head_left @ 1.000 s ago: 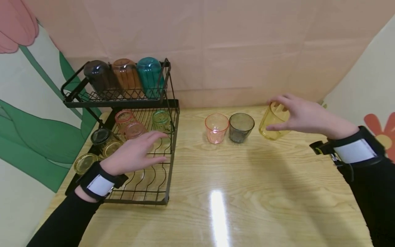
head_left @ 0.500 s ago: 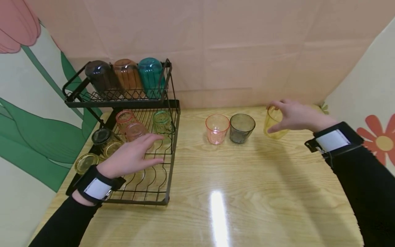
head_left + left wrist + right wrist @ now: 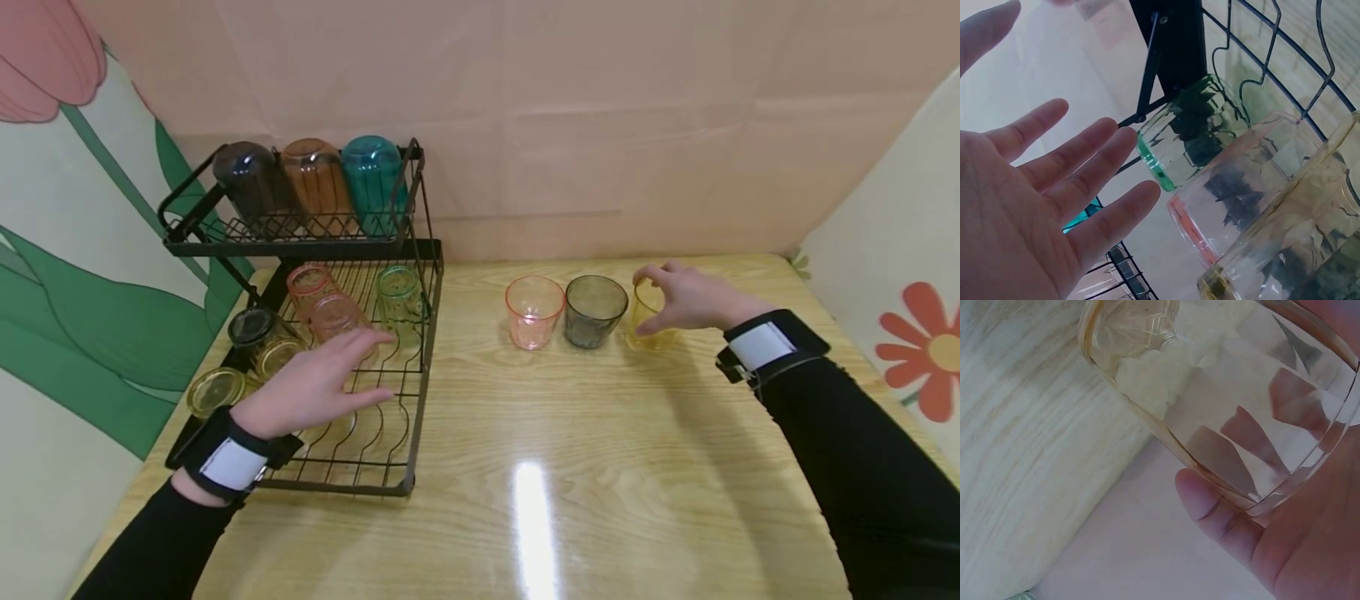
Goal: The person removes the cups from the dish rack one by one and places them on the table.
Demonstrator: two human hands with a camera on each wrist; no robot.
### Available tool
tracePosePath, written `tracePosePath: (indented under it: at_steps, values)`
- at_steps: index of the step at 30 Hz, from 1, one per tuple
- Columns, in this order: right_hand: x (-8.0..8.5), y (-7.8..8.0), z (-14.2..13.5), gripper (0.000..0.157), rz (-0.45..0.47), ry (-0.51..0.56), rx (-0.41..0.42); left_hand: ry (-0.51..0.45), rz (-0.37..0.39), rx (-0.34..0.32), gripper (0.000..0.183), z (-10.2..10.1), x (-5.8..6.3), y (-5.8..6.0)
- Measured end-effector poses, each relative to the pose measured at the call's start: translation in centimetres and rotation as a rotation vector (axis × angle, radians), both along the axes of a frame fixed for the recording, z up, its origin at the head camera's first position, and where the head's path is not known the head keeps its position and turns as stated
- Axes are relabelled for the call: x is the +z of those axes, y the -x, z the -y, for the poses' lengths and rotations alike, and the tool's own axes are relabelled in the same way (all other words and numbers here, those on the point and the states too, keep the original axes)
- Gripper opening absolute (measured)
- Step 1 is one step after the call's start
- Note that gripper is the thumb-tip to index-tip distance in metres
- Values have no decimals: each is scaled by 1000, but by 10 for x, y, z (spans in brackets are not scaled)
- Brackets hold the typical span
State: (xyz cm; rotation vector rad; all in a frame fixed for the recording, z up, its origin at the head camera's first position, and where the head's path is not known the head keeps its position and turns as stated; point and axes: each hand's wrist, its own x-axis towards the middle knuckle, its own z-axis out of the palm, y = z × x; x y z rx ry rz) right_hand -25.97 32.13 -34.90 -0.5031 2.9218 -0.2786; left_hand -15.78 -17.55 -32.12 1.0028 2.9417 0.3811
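— Where is the yellow glass (image 3: 647,321) now?

— I see it on the wooden table (image 3: 600,467), just beside the grey glass (image 3: 594,310), with the pink glass (image 3: 534,311) next in the row. My right hand (image 3: 686,297) grips it, fingers curled around its rim and side.

— And the other hand?

— My left hand (image 3: 315,385) is flat, fingers straight, holding nothing, over the lower tier of the black wire rack (image 3: 375,417), near a green glass (image 3: 1188,128) and a pink one lying there.
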Motion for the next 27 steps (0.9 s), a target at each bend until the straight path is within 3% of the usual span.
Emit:
tracePosePath:
  at_steps: [9, 23, 27]
  values:
    - [-10, 2, 1, 84, 17, 16, -16, 2, -15, -3, 67, 2, -1, 0]
    - [-11, 2, 6, 114, 28, 3, -33, -6, 22, -12, 72, 1, -2, -8]
    - [-4, -6, 7, 115, -41, 16, 3, -2, 29, 10, 74, 5, -2, -10]
